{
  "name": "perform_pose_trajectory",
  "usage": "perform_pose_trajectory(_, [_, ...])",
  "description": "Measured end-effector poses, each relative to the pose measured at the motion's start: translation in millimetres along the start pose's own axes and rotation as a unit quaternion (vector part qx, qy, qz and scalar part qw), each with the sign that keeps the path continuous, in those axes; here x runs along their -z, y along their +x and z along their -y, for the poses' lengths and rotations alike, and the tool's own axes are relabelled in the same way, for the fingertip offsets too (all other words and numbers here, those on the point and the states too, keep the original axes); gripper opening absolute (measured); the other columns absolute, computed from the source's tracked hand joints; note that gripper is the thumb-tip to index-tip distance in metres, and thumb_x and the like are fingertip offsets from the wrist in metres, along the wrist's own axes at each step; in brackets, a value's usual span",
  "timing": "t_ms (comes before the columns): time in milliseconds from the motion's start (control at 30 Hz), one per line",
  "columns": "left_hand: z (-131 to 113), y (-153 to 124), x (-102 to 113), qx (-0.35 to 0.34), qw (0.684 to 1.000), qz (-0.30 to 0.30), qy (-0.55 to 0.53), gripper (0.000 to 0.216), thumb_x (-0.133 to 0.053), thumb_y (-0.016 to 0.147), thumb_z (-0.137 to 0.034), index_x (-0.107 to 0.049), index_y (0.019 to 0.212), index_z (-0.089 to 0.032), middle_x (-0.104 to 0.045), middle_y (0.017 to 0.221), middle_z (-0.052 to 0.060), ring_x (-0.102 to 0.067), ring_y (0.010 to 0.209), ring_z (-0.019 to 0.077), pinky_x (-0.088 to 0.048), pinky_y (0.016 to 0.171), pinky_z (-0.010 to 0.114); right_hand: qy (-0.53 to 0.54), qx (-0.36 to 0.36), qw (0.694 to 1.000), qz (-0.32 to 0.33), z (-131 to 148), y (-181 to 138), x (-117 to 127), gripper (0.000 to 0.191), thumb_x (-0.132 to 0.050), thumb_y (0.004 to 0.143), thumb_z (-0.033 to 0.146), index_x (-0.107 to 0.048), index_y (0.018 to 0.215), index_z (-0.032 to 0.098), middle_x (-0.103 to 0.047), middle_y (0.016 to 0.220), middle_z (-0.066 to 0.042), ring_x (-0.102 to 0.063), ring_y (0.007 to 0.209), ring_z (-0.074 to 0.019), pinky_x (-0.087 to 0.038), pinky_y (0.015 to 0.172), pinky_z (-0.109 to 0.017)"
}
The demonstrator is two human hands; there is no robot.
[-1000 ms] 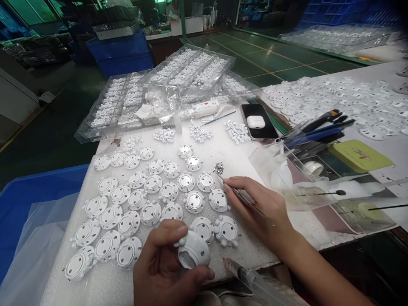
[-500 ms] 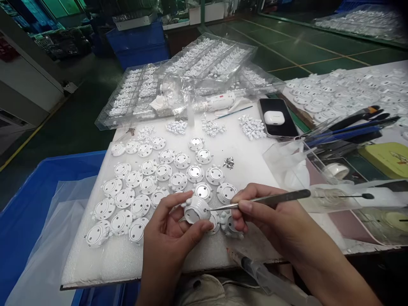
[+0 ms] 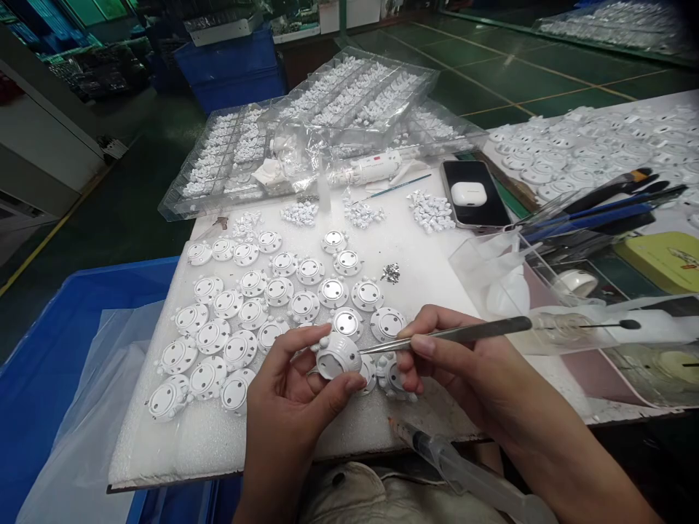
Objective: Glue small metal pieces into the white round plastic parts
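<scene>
My left hand (image 3: pixel 303 389) pinches a small white round piece (image 3: pixel 337 356) with knobs along its edge and dark dots on its side. In my right hand (image 3: pixel 453 356) is a pair of metal tweezers (image 3: pixel 464 332), held like a pen. The tweezers' tips point left and end at the piece's right side, by a dark dot; I cannot tell whether they touch it. Many similar white discs (image 3: pixel 234 349) with dark dots lie in rows on the white foam board (image 3: pixel 136 451) beyond and left of my hands. A small heap of shiny dark bits (image 3: pixel 391 273) sits behind my right hand.
Piles of tiny white parts (image 3: pixel 431 211) lie farther back, before clear trays (image 3: pixel 349 94). A phone (image 3: pixel 475 193) carries a white earbud case (image 3: pixel 468 193). Right are a clear box (image 3: pixel 491 269) and several tools (image 3: pixel 601 211). A syringe (image 3: pixel 453 466) lies at the front edge, a blue bin (image 3: pixel 49 342) at left.
The tweezers' tips have shifted slightly up and away from the dark dot on the piece. My left hand keeps hold of the piece, almost unmoved.
</scene>
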State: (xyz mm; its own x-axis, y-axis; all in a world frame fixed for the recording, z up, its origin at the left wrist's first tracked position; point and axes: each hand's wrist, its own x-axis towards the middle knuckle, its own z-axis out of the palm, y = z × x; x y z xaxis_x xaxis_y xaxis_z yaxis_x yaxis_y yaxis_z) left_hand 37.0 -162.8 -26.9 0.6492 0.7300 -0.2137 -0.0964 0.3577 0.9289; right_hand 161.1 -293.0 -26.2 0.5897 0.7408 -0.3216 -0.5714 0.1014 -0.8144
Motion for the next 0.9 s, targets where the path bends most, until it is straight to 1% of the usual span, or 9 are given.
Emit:
perform_pose_trajectory(67, [-0.8,0.7,1.2,0.0,1.0,0.006,-0.005,0.038,-0.093,0.065,-0.013,-0.077,0.097,-0.024,-0.078,0.084,-0.002,-0.075,0.065,0.0125,-0.063,0.062,0.019,0.009,0.041,0.999,0.0,1.3,-2.0,-0.5,0.018,-0.081,0.083,0.033,-0.071,0.079,0.018,-0.071,0.068,-0.001,-0.069,0.059,-0.0112,-0.056,0.057,-0.018])
perform_pose_trajectory(133, [-2.1,0.8,2.6,0.001,1.0,0.02,-0.004,0.037,-0.093,0.066,-0.014,-0.076,0.098,-0.024,-0.078,0.084,-0.002,-0.074,0.063,0.0126,-0.064,0.061,0.021,0.001,0.109,0.994,-0.015,2.2,-4.0,-2.1,0.013,-0.077,0.088,0.035,-0.073,0.086,0.022,-0.071,0.07,0.0,-0.069,0.061,-0.0119,-0.058,0.058,-0.019])
perform_pose_trajectory(200, [-3.7,-0.1,3.3,0.003,0.999,0.039,0.0,0.037,-0.093,0.067,-0.017,-0.076,0.099,-0.023,-0.077,0.08,-0.002,-0.073,0.061,0.0137,-0.064,0.059,0.023,-0.055,0.165,0.984,-0.033,2.6,-5.8,-5.3,0.008,-0.071,0.093,0.034,-0.074,0.095,0.027,-0.074,0.079,0.0,-0.072,0.07,-0.0122,-0.061,0.067,-0.021])
perform_pose_trajectory(233, [-4.5,-0.9,3.3,0.006,0.999,0.047,0.0,0.037,-0.094,0.066,-0.018,-0.076,0.099,-0.023,-0.076,0.079,-0.001,-0.073,0.061,0.0145,-0.064,0.058,0.024,-0.099,0.172,0.98,-0.034,2.6,-6.6,-7.4,0.008,-0.07,0.095,0.033,-0.074,0.1,0.028,-0.075,0.086,0.0,-0.073,0.077,-0.012,-0.061,0.073,-0.02])
perform_pose_trajectory(333, [-5.9,-4.0,1.9,0.022,0.998,0.054,-0.009,0.039,-0.095,0.065,-0.019,-0.077,0.099,-0.023,-0.077,0.079,0.0,-0.073,0.063,0.0153,-0.064,0.058,0.024,-0.172,0.135,0.976,0.018,2.5,-8.5,-14.3,0.009,-0.072,0.093,0.031,-0.072,0.102,0.029,-0.076,0.101,-0.001,-0.074,0.09,-0.0137,-0.061,0.077,-0.019])
perform_pose_trajectory(467, [-4.9,-7.7,0.5,0.037,0.997,0.059,-0.014,0.04,-0.094,0.063,-0.016,-0.077,0.098,-0.023,-0.078,0.082,0.0,-0.073,0.061,0.0144,-0.063,0.058,0.024,-0.097,0.084,0.989,0.078,0.2,-8.1,-19.9,0.015,-0.078,0.087,0.025,-0.066,0.096,0.027,-0.073,0.087,0.001,-0.074,0.076,-0.013,-0.062,0.072,-0.022])
perform_pose_trajectory(633, [-5.3,-11.3,-0.5,0.029,0.997,0.068,-0.005,0.038,-0.093,0.065,-0.014,-0.077,0.098,-0.023,-0.078,0.08,0.0,-0.073,0.061,0.0139,-0.062,0.058,0.022,-0.081,0.041,0.993,0.078,-3.6,-6.2,-18.5,0.021,-0.081,0.085,0.026,-0.062,0.095,0.024,-0.069,0.081,0.002,-0.071,0.073,-0.0116,-0.058,0.069,-0.019])
perform_pose_trajectory(767, [-7.5,-14.5,-1.5,0.029,0.997,0.075,0.0,0.038,-0.094,0.064,-0.016,-0.077,0.097,-0.022,-0.078,0.081,0.001,-0.073,0.06,0.0152,-0.063,0.057,0.024,-0.086,0.029,0.993,0.07,-1.2,-10.4,-17.6,0.023,-0.081,0.085,0.032,-0.062,0.093,0.022,-0.068,0.088,0.0,-0.069,0.079,-0.0124,-0.057,0.071,-0.021])
perform_pose_trajectory(900, [-8.8,-18.3,-1.4,0.033,0.996,0.087,-0.018,0.037,-0.093,0.065,-0.015,-0.078,0.097,-0.025,-0.078,0.078,-0.002,-0.072,0.058,0.0127,-0.062,0.057,0.021,-0.073,0.033,0.994,0.08,3.2,-17.8,-19.0,0.021,-0.074,0.09,0.039,-0.062,0.093,0.021,-0.068,0.091,-0.002,-0.068,0.078,-0.0131,-0.057,0.071,-0.023])
